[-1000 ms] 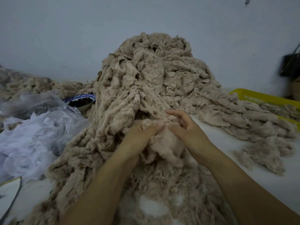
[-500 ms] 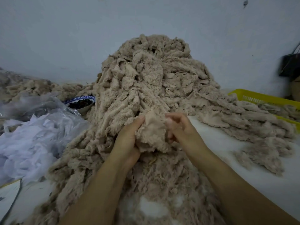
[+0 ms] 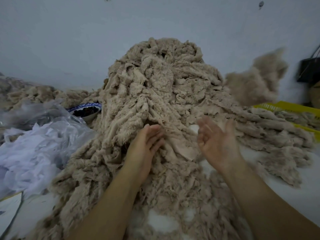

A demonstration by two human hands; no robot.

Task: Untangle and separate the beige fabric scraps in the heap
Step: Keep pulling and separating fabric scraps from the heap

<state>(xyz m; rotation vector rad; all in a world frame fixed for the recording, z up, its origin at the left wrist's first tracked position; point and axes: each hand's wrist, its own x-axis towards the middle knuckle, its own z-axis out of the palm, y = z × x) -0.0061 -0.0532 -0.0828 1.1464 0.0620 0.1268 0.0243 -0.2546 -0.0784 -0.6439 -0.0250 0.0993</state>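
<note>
A tall heap of beige fabric scraps point(image 3: 161, 87) rises against the wall in the middle of the table. My left hand point(image 3: 145, 149) rests on the heap's lower front with straight fingers on the cloth. My right hand point(image 3: 216, 142) is blurred, palm up and open, holding nothing. One beige scrap point(image 3: 256, 78) is in the air at the upper right, blurred, above a row of separated scraps point(image 3: 280, 135) lying to the right of the heap.
A yellow plastic basket point(image 3: 284, 108) stands at the right behind the separated scraps. A blue-rimmed bowl point(image 3: 86, 110) of dark bits and clear plastic bags with white material point(image 3: 34, 148) sit at the left. A black object point(image 3: 310, 70) hangs at the right wall.
Both hands gripped a beige scrap at the heap's front; my right hand has let it go with a flick, and the scrap now flies to the upper right. My left hand has flattened onto the heap.
</note>
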